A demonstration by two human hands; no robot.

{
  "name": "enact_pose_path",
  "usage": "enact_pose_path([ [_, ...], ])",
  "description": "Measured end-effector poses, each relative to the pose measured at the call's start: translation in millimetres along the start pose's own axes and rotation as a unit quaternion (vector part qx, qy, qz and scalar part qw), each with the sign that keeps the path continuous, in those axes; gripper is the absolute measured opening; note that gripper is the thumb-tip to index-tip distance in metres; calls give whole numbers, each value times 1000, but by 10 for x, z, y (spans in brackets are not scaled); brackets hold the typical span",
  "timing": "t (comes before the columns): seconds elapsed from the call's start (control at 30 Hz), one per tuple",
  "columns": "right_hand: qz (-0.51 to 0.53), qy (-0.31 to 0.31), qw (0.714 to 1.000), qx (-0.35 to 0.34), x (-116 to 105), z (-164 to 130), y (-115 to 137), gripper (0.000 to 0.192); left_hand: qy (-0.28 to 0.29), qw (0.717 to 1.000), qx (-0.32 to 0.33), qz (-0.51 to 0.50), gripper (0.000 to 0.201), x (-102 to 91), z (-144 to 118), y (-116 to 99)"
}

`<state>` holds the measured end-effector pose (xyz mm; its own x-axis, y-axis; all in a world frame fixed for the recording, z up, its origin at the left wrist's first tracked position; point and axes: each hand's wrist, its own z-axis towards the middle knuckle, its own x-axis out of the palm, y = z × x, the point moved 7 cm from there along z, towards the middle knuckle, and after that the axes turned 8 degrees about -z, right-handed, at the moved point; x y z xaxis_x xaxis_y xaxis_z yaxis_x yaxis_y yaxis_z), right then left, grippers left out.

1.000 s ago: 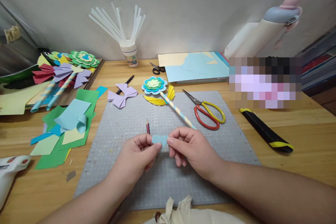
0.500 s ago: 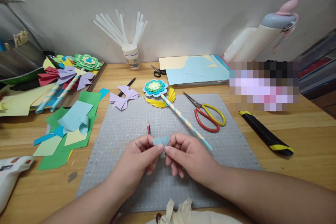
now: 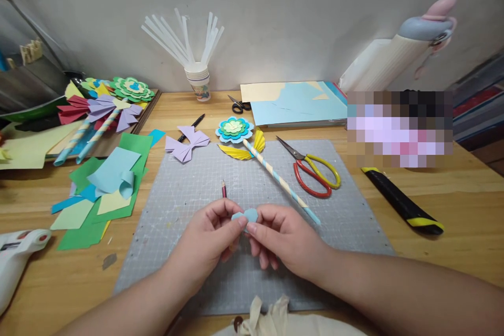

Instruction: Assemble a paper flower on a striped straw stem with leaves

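Between my two hands is a small light-blue piece of paper (image 3: 251, 214), its upper edge showing two rounded lobes. My left hand (image 3: 214, 228) pinches its left side between thumb and fingers. On the other side my right hand (image 3: 277, 231) pinches it the same way, so its lower part is hidden. A pencil (image 3: 224, 189) lies just beyond my left fingers on the grey cutting mat (image 3: 189, 283). Farther up is a layered paper flower (image 3: 234, 129) on a striped stem (image 3: 277, 178), with folded yellow leaves (image 3: 236, 152).
Red-and-yellow-handled scissors (image 3: 313, 176) lie right of the stem, a black-and-yellow cutter (image 3: 401, 202) beyond them. A purple paper bow (image 3: 188, 145) sits at the mat's upper left. Paper scraps (image 3: 114, 168) and a white glue gun (image 3: 18, 257) are left. A cup (image 3: 199, 84) holds straws.
The blue paper has turned between my fingers: it showed a flatter band with a crease, and now two rounded lobes. Both hands stay in nearly the same place.
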<state>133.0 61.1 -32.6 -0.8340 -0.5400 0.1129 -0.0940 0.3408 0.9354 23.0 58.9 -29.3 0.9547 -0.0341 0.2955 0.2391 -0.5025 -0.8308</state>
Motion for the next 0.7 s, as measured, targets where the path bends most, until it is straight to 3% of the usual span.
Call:
enact_pose_path([
  [0.2, -6, -11, 1000, -6, -2, -7, -26, 26, -4, 999, 36, 20, 21, 11, -13, -99],
  [0.33, -59, -69, 994, -61, -78, -51, 72, 15, -15, 975, 190, 116, 3, 17, -107, -341],
  [0.43, -56, -82, 992, -80, -107, -78, 130, 10, -15, 932, 291, 214, 15, 43, -222, -493],
  [0.53, 62, -40, 997, -21, -82, -61, 52, 19, 2, 916, 320, 241, 26, 50, -269, -548],
  [0.7, 182, 81, 979, 37, 82, -56, -13, 28, 42, 935, 276, 219, 26, 70, -211, -495],
])
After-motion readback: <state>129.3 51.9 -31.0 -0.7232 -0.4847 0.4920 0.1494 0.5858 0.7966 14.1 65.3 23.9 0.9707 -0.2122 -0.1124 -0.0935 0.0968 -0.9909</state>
